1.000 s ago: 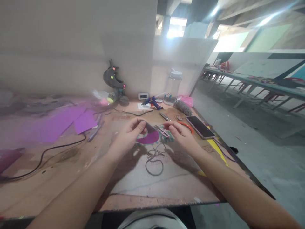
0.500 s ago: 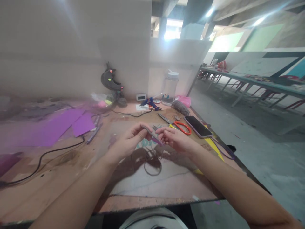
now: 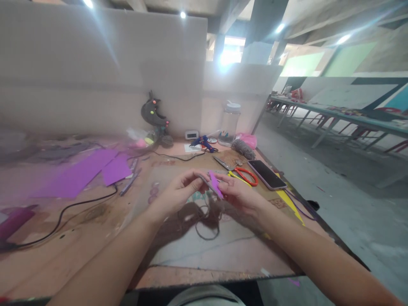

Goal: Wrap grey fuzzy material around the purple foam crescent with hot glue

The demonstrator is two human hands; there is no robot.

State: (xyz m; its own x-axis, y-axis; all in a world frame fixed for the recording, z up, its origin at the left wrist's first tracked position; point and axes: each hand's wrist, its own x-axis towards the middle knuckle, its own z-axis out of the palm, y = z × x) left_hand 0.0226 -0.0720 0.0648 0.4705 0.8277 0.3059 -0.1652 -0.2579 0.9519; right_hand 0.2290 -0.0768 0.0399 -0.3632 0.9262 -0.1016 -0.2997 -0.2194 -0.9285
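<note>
Over the middle of the mat, my left hand (image 3: 186, 189) pinches a thin grey strip (image 3: 206, 182) that looks covered in yarn. My right hand (image 3: 237, 193) is closed on a small bright purple piece (image 3: 215, 185), close against that strip. I cannot tell whether the two are joined. A loose strand of grey yarn (image 3: 207, 238) hangs or lies in a loop below my hands. Orange-handled scissors (image 3: 247, 176) lie just beyond my right hand.
A phone (image 3: 267, 174) lies at the right edge. Behind are a grey yarn bundle (image 3: 243, 149), a blue glue gun (image 3: 204, 143), a clear jar (image 3: 229, 125) and a dark crescent ornament (image 3: 151, 112). Purple sheets (image 3: 79, 174) and a black cord (image 3: 63, 206) lie left.
The purple piece has turned and now shows more of its face between my hands. The whole view has shifted slightly, with things sitting a little lower in it.
</note>
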